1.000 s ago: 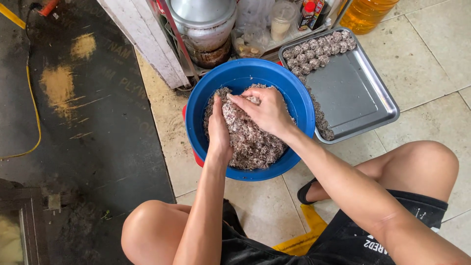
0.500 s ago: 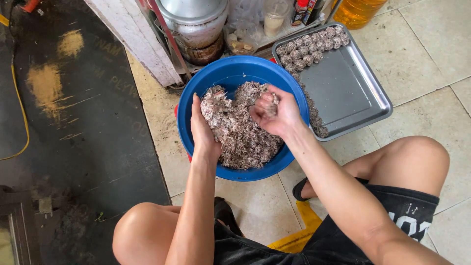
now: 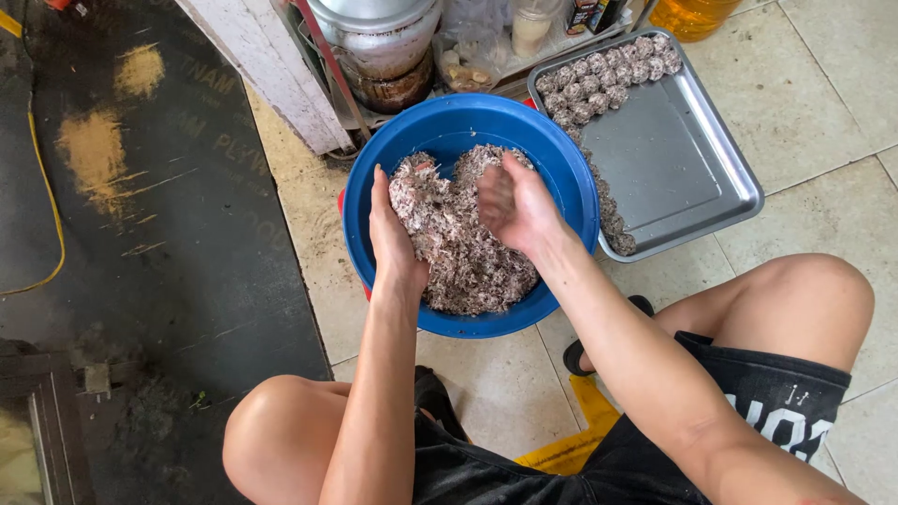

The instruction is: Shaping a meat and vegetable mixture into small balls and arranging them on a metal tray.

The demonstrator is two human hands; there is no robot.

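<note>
At frame centre, the minced mixture [image 3: 465, 245] is being worked inside the blue basin [image 3: 561, 168]. The left hand [image 3: 393, 234], previously buried, is now being pressed flat against the heap; the blurred right hand [image 3: 514, 201] has been lifted, seemingly cupping a portion for shaping.

Person's left hand [image 3: 393, 234] and right hand [image 3: 516, 206] bare, no gloves, rings or watch, forearms unsleeved, knees bare, black shorts [image 3: 748, 411] with white printed markings on the right leg, dark sandal [image 3: 599, 351] on one foot, the other foot mostly hidden.
</note>
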